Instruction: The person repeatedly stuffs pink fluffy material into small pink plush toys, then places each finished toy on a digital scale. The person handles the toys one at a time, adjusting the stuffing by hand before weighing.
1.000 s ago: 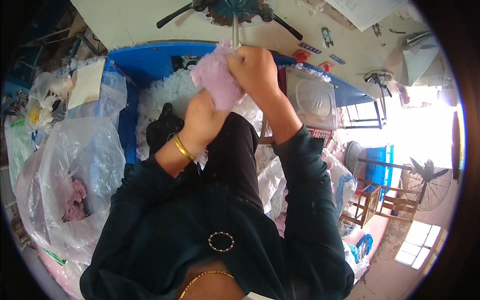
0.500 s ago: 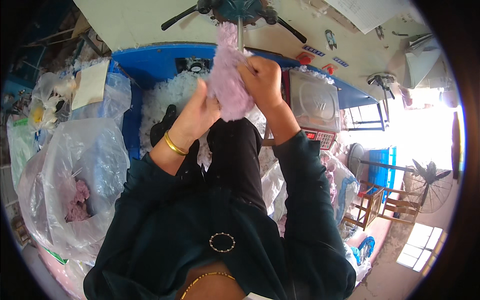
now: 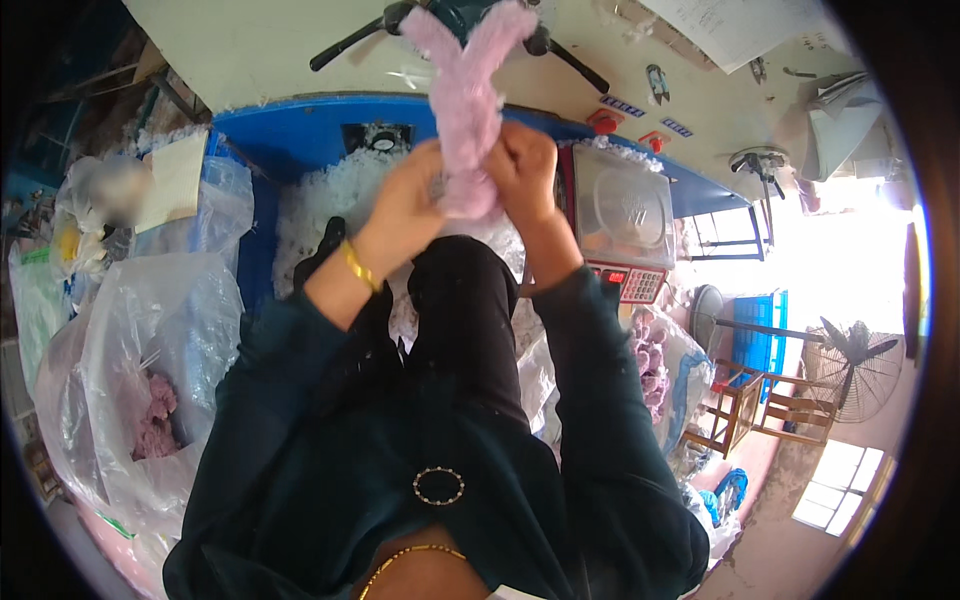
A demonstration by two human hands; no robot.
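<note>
A fuzzy pink plush toy skin point(image 3: 466, 120) with two long ear-like ends is held up in front of me, its ears pointing away in a V. My right hand point(image 3: 525, 175) grips its lower right side with curled fingers. On the lower left, my left hand point(image 3: 405, 205), with a gold bangle on the wrist, closes on the plush; its fingers are blurred and partly hidden. Just beyond the ears is a dark machine head point(image 3: 470, 18) with black handles on both sides. The plush covers the metal tube seen earlier.
White fluff point(image 3: 320, 190) fills the blue-edged space below the bench point(image 3: 270, 50). To the right stand a scale point(image 3: 628, 282) and red buttons point(image 3: 605, 121). A clear plastic bag point(image 3: 110, 330) with pink plush pieces stands left; another bag point(image 3: 680, 370) lies right. A fan point(image 3: 850, 370) stands farther right.
The plush has swung up and away, and its two ears now show spread apart. My left hand has moved up and right against its lower part; my right hand has shifted slightly.
</note>
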